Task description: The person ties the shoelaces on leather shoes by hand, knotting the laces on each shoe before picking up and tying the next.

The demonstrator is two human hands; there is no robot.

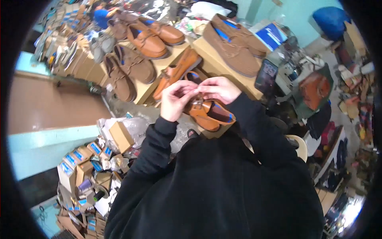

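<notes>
A tan leather shoe (199,116) with a blue-marked insole lies close in front of me, another shoe (218,110) of the same colour beside it. Above its front, the fingertips of my left hand (175,100) and my right hand (221,90) meet in a pinch. Both appear closed on a thin brown shoelace (197,102), mostly hidden by the fingers. Just beyond my left hand, a tan shoe (184,65) rests tilted on its side.
Brown boat shoes (234,53) and tan moccasins (146,43) stand on cardboard boxes (248,84) ahead. A phone (266,75) leans at the right. Lower left, many small shoe boxes (77,155) are piled near crumpled plastic (139,131). A person in blue (102,16) is far back.
</notes>
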